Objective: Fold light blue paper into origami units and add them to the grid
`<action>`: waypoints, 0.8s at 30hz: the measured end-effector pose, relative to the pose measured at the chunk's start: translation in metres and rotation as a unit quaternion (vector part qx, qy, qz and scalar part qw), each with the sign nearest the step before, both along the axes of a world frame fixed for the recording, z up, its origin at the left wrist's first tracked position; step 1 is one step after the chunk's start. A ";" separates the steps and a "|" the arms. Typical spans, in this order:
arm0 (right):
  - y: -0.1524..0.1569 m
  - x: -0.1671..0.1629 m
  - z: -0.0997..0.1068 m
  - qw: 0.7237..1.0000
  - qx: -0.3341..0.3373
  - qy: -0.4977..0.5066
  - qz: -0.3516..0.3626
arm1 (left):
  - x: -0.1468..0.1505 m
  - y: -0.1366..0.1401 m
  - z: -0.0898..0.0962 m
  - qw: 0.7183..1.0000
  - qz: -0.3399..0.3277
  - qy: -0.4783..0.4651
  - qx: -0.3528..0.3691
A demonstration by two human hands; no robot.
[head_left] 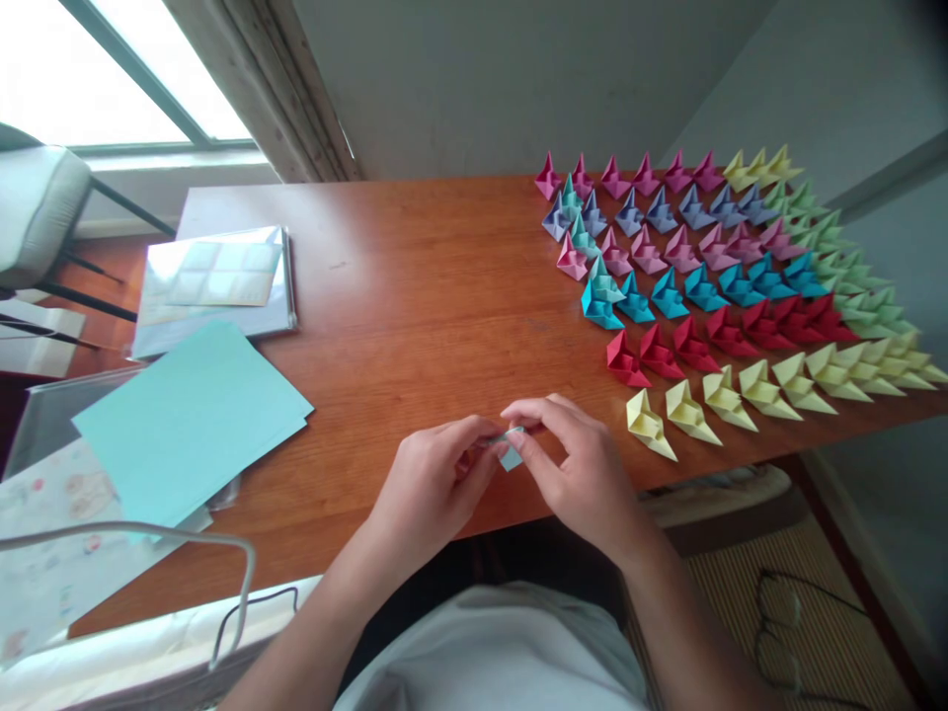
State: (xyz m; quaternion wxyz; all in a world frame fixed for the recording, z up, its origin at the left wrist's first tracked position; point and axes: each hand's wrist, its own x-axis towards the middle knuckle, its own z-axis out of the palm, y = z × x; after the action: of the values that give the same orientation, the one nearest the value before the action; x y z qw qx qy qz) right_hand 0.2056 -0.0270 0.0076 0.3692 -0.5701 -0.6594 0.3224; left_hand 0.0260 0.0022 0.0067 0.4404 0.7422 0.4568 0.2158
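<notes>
Near the table's front edge, a small folded piece of light blue-green paper [511, 458] is pinched between both my hands. My left hand [442, 472] grips its left side with thumb and fingertips. On the other side, my right hand [574, 462] has thumb and index finger closed on the paper's upper right part. Much of the paper is hidden behind the fingers, so its full shape cannot be made out. Just right of my right hand stands a pale yellow folded paper boat [649, 425], the nearest in a row of the same kind.
Rows of folded paper boats in red [626, 359], blue [601, 304], pink, purple and green cover the right of the wooden table [415, 286]. Left lie mint paper sheets [197, 420], a clear-covered pack [214, 286] and a grey cable [248, 573]. A chair [44, 217] stands beyond.
</notes>
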 end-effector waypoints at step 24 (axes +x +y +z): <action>-0.006 -0.001 -0.002 0.992 -0.057 0.108 -0.025 | 0.012 -0.008 -0.003 0.904 0.177 -0.286 -0.263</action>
State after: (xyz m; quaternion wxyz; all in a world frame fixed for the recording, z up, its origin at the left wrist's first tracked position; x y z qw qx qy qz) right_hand 0.2050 -0.0325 0.0054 0.4132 -0.5681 -0.5819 0.4097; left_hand 0.0375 -0.0056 0.0032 0.6863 0.4128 0.4750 0.3648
